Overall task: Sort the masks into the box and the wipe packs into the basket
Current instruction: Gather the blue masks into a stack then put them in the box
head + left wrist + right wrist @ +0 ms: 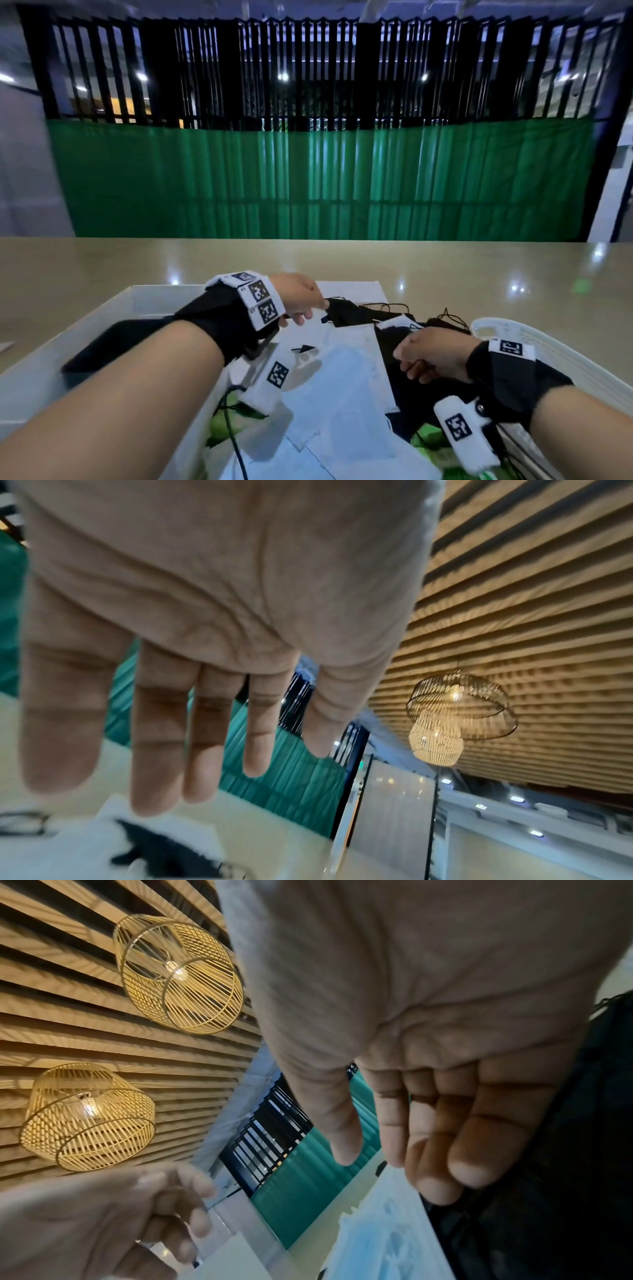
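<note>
The table [102,263] fills the lower frame. At lower left sits the white box [113,308], at lower right the white basket [534,346]. Between them lie piled masks [346,370]. Above the pile, the left hand [299,296] hangs with fingers extended and empty; the right hand [428,353], loosely curled, holds nothing.

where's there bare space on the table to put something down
The tabletop is bare along its far strip, between the green curtain and the pile, and at far left beyond the white box. Crowded: between box and white basket, masks overlap under both hands.
</note>
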### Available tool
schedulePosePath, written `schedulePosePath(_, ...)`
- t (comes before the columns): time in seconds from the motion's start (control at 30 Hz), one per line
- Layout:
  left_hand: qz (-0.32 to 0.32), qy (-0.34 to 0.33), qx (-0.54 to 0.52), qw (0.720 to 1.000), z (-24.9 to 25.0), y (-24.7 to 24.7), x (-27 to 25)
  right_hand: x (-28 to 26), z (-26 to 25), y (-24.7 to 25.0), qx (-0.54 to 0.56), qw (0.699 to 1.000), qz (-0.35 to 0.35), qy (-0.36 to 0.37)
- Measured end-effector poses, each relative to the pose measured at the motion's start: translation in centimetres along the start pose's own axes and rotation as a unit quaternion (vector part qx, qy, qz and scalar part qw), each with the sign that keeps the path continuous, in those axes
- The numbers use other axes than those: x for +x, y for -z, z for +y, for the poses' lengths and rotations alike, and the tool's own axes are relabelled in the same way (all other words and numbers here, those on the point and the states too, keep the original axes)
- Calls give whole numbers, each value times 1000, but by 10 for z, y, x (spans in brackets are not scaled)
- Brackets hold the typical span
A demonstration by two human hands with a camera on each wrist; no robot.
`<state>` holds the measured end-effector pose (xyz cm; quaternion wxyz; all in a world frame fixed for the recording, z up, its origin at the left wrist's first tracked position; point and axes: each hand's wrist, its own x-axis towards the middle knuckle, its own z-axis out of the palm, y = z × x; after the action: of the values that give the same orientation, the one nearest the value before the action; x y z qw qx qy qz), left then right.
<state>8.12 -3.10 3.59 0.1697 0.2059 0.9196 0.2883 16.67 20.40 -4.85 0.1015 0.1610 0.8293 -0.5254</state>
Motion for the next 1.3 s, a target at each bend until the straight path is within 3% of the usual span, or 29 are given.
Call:
schedulePosePath(0.3, -54, 119, 168, 977, -43, -70, 29, 10, 19, -14, 80, 996, -4, -26)
schedulePosePath(0.5, -33, 116, 186, 975, -57, -82, 34, 21, 16, -26, -1, 998, -8, -58)
schedulePosePath(0.67, -55, 113, 171, 977, -51, -91, 28, 26, 16, -30, -55, 995, -27, -73)
schedulePosePath(0.8, -41, 115, 148, 982, -51, -100, 26, 27, 20, -28, -27, 996, -41, -78)
schedulePosePath(0.93, -55, 73, 128, 987, -44, -100, 23, 28, 28, -27, 21, 995, -69, -73)
schedulePosePath(1.03, -37, 52, 50, 997, -42, -99, 22, 27, 31, -28, 35, 994, -73, -68)
schedulePosePath(1.17, -16, 12, -184, 983, -38, -77, 24, 28, 35, -26, 64, 994, -50, -70)
schedulePosePath(1.23, 0, 19, -352, 936, -35, -60, 21, 29, 37, -23, 90, 992, -47, -69)
schedulePosePath(1.3, -1, 36, -501, 865, -36, -50, 20, 28, 38, -21, 128, 988, -50, -70)
